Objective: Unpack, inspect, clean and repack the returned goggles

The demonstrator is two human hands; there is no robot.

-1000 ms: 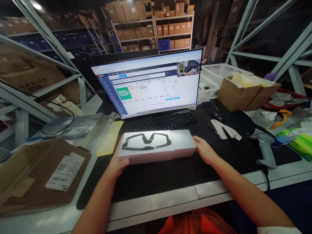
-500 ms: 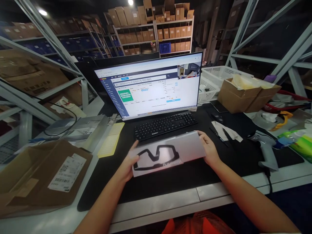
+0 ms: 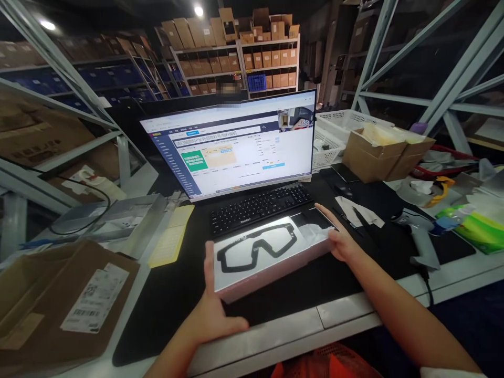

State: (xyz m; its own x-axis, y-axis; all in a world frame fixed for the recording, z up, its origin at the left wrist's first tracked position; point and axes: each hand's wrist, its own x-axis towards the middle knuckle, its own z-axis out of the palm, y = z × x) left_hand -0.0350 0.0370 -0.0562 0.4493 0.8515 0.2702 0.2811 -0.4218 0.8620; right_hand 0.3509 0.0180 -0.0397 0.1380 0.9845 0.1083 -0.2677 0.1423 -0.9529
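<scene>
A long white box (image 3: 255, 252) with a black goggle-frame outline printed on its top lies face up, slanted across the black desk mat (image 3: 177, 310). Its right part shows a dark interior with a pale, crumpled wrap (image 3: 315, 232) in it. My left hand (image 3: 214, 310) rests its straight fingers along the box's left end, thumb spread away from it. At the opposite end, my right hand (image 3: 340, 239) grips the right corner between thumb and fingers. Just behind the box is a black keyboard (image 3: 260, 207).
A monitor (image 3: 236, 152) stands behind the keyboard. To the left are an open cardboard box (image 3: 51, 294) and yellow paper slips (image 3: 171, 236). A barcode scanner (image 3: 419, 236), a marker and cloth-like scrap (image 3: 366, 210), a tape dispenser (image 3: 425, 189) and white baskets (image 3: 350, 121) occupy the right.
The tilted box has come down flatter, its printed outline now turned the other way up. The right part now shows a dark interior with wrap. My left thumb has left the box face.
</scene>
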